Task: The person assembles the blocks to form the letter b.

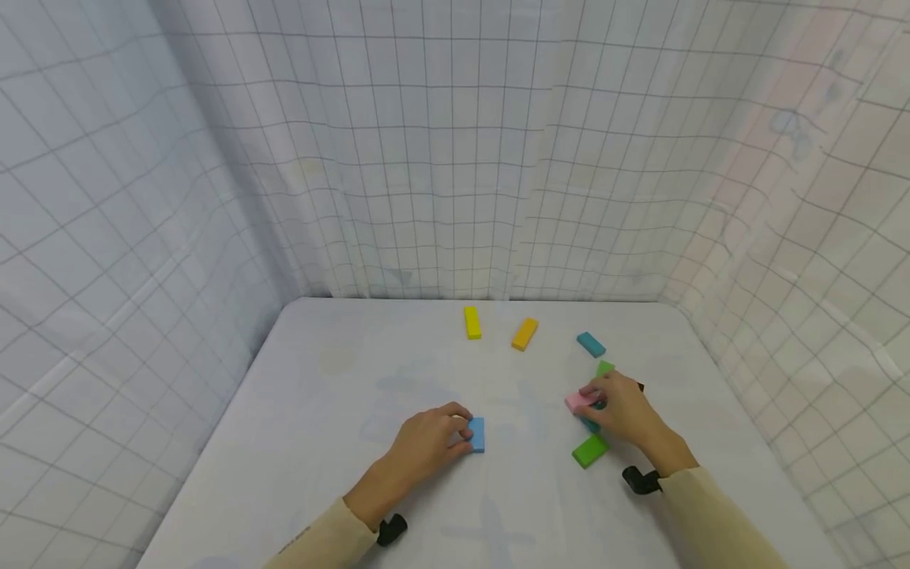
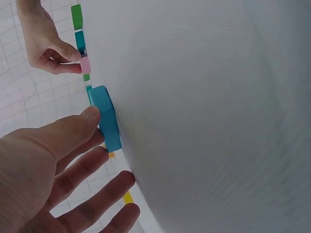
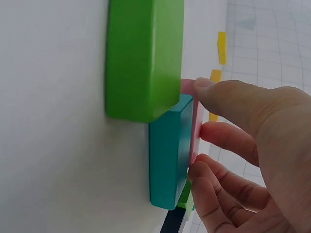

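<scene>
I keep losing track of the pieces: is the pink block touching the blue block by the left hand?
Apart: the head view shows a broad stretch of bare white table between the pink block and the blue block.

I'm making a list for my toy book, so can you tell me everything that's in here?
table: 1, white, under the blocks
curtain: pieces uncountable, white with dark grid lines, back and sides
yellow block: 1, yellow, near the far edge
orange block: 1, orange, right of yellow
far teal block: 1, teal, far right
light green block: 1, light green, just beyond the right hand
pink block: 1, pink, pinched by that hand
near teal block: 1, teal, beside pink
green block: 1, green, nearest on the right
dark block: 1, dark, mostly hidden
blue block: 1, blue, by the left hand
wrist gadgets: 2, black, by the cuffs
sleeves: 2, cream, bottom
hands: 2, bare, left and right
</scene>
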### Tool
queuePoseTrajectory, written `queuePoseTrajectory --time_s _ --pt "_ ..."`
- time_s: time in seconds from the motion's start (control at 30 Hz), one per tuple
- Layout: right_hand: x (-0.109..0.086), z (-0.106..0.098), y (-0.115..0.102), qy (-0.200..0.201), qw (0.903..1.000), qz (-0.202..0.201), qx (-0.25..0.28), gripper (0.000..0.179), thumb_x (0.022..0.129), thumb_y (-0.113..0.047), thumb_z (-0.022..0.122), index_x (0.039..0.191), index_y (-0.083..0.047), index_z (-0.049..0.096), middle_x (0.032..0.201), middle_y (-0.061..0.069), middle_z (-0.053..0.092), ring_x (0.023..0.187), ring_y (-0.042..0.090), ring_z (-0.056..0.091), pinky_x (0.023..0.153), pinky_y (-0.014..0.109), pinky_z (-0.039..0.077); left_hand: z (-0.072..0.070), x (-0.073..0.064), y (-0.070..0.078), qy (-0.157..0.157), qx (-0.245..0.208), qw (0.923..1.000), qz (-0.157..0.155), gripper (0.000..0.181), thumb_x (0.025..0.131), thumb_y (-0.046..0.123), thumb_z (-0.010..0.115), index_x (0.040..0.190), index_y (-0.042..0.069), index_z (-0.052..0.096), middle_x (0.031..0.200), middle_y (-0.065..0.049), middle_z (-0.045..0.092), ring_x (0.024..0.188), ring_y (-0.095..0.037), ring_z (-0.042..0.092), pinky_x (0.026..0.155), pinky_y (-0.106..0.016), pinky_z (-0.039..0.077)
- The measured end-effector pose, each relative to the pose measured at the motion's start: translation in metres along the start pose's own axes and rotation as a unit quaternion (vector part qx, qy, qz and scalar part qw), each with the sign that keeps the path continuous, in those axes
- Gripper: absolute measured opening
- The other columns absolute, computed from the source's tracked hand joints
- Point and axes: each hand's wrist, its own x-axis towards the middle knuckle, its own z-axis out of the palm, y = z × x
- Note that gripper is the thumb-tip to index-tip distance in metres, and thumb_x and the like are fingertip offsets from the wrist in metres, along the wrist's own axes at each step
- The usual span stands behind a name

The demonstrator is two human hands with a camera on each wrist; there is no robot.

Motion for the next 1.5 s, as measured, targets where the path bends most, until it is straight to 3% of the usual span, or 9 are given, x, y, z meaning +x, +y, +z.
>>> queuePoseTrajectory --time_s 0.33,0.6,0.9,1.23,1.5 --pt "0.008 0.007 -0.005 0.024 0.9997 -0.006 0.005 0.02 0.1 -0.022 0.095 0.109 -0.006 0.089 0.101 0.003 0.071 0.093 0.019 0.073 0.078 0.028 0.059 0.001 0.002 -0.002 -0.004 0.013 0.9999 -0.003 0.012 0.097 0.026 0.098 0.101 0.018 0.089 0.13 0.001 0.085 0.109 -0.022 0.086 0.091 -0.041 0.073" --pt "0.008 0.007 -0.011 0.008 0.9998 0.02 0.005 0.018 0.1 -0.018 0.094 0.114 -0.007 0.089 0.109 0.006 0.076 0.096 0.019 0.071 0.08 0.031 0.06 0.001 0.001 -0.003 0.0 -0.003 0.9999 0.011 0.012 0.097 0.025 0.098 0.101 0.017 0.089 0.127 0.001 0.086 0.108 -0.022 0.086 0.09 -0.039 0.073" --pt "0.019 0.01 -0.018 0.011 0.9994 0.005 0.031 0.019 0.101 -0.015 0.094 0.118 -0.008 0.089 0.115 0.007 0.078 0.101 0.019 0.074 0.085 0.028 0.064 0.002 -0.001 -0.005 -0.003 -0.017 0.9998 -0.009 0.017 0.097 0.025 0.098 0.111 0.018 0.092 0.131 0.001 0.086 0.118 -0.024 0.085 0.098 -0.045 0.072" --pt "0.033 0.018 -0.03 -0.007 0.9979 -0.005 0.065 0.024 0.102 -0.019 0.093 0.123 -0.008 0.089 0.124 0.01 0.078 0.105 0.022 0.078 0.095 0.044 0.072 -0.001 0.001 -0.003 0.002 -0.022 0.9998 -0.002 0.017 0.097 0.022 0.098 0.112 0.017 0.092 0.132 0.001 0.085 0.118 -0.024 0.085 0.098 -0.046 0.073" --pt "0.048 0.029 -0.041 -0.022 0.9962 -0.043 0.073 0.026 0.101 -0.014 0.093 0.125 -0.005 0.088 0.124 0.013 0.079 0.104 0.024 0.081 0.096 0.044 0.073 -0.001 0.001 -0.002 -0.01 -0.02 0.9997 -0.011 0.017 0.097 0.024 0.097 0.112 0.017 0.093 0.133 0.002 0.085 0.119 -0.024 0.085 0.098 -0.046 0.072"
